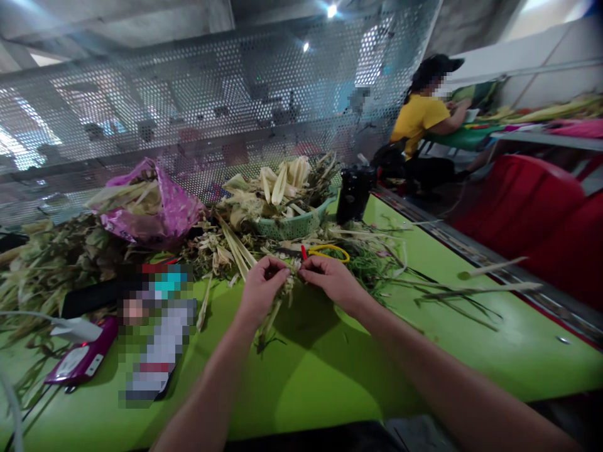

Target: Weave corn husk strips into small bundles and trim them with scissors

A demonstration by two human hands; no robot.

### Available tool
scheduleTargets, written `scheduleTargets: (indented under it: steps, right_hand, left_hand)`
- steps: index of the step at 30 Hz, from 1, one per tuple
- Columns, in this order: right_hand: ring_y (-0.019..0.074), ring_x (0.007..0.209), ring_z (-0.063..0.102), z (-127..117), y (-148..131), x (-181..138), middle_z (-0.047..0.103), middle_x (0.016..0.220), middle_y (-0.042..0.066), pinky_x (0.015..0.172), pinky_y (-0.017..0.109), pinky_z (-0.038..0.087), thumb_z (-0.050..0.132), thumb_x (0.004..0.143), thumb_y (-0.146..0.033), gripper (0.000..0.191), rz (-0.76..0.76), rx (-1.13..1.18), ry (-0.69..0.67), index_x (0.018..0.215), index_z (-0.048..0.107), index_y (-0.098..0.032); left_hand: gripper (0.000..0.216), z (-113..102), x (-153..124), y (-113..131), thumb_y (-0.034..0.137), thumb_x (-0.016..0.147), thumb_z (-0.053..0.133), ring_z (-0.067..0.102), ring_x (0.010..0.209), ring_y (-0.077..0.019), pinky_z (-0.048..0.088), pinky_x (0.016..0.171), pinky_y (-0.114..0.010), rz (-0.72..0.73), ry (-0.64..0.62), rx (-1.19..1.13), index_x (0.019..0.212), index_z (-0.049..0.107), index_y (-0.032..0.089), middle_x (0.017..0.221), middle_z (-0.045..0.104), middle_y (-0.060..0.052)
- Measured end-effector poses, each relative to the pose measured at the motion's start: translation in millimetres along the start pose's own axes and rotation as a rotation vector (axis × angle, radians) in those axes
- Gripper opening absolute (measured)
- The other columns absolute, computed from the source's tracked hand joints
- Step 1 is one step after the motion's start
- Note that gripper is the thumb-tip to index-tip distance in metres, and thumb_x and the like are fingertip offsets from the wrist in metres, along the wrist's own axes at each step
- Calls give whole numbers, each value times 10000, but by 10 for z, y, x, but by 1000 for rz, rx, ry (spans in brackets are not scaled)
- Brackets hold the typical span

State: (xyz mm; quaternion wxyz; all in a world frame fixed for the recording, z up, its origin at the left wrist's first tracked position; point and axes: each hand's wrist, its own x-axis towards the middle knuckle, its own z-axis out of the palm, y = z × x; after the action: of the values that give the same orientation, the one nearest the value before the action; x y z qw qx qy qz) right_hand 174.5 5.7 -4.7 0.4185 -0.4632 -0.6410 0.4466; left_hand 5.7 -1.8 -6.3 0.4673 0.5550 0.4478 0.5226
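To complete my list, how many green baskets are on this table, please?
1: the green basket, beyond the left hand and right hand, left of the black container. More may be hidden.

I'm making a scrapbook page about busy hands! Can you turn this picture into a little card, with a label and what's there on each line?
Left hand: fingertips pinched at pale plant strips
Right hand: close beside it, fingertips pinched at the same strips
Table: green
Just beyond right hand: yellow loop handle
Further back: green basket, heaped with pale dry leaves
Left of basket: pink bag, leaves inside
Right of basket: black container
Background, right: person in yellow shirt
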Motion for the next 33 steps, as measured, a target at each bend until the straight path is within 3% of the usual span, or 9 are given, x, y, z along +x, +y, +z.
scheduleTargets:
  steps: [5,18,24,28,30,33]
  right_hand:
    - [120,593,455,21,32,10,536,638,-21,581,246,344,601,740,-321,160,-5,35,-25,722,602,-162]
    - [118,556,431,7,34,-30,498,599,-28,539,248,313,561,729,-244,86,-50,-140,66,666,557,-185]
    - [65,388,384,30,-62,-81,443,590,-69,405,222,265,558,789,-354,178,81,88,-47,736,504,-193]
    - [95,493,495,60,-76,-92,512,624,-41,452,221,386,598,764,-382,226,171,245,-91,728,486,-190]
    - [97,503,474,54,-88,-91,503,573,-45,469,221,400,610,760,-392,237,198,248,-93,724,491,-190]
    - [74,456,392,26,-115,-83,452,508,-67,434,200,322,633,741,-370,219,215,177,-87,718,522,-183]
  left_hand:
    - [107,7,-28,45,235,728,651,523,708,-95,409,672,-227,-4,-56,-113,745,559,183,796,622,-2]
    - [88,-33,31,-19,223,780,594,512,664,-106,395,653,-226,80,-58,70,752,530,169,683,569,21]
    - [129,-15,34,-47,242,749,633,504,653,-106,393,636,-225,71,-58,164,771,537,158,689,554,25]
    - [189,-1,33,-70,254,723,661,489,639,-103,382,613,-222,75,-43,167,772,500,170,681,524,39]
    - [191,2,32,-78,243,719,659,476,625,-99,379,606,-221,75,-44,174,757,485,173,673,509,44]
    - [150,5,28,-84,206,716,642,495,641,-104,392,624,-224,66,-77,182,741,499,170,684,529,34]
